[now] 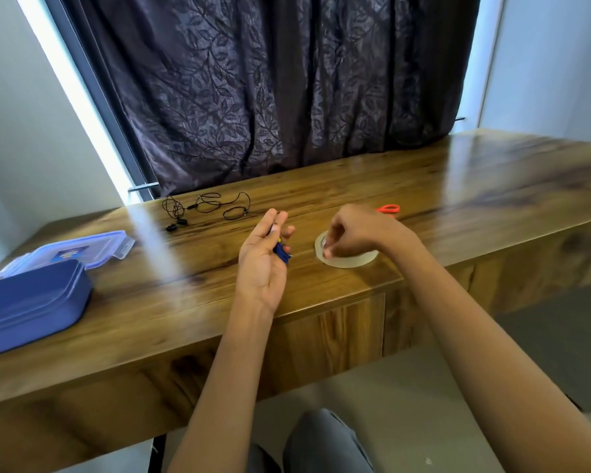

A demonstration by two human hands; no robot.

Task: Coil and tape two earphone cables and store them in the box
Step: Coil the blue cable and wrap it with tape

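Note:
My left hand [265, 257] is raised over the wooden table, palm turned right, holding a coiled blue earphone cable [282, 251] against its fingers. My right hand [354, 233] rests on a whitish tape roll [347, 261] lying flat on the table, fingertips pinched at the roll's left rim. A black earphone cable [207, 208] lies loose and uncoiled near the table's far edge. The blue box [31, 298] stands at the left front of the table, with its clear lid [72, 249] lying just behind it.
Orange-handled scissors [388, 209] lie behind my right hand. A dark curtain [270, 90] hangs behind the wooden table [458, 199]. The table's front edge runs below my wrists, and my grey-trousered knees show beneath it.

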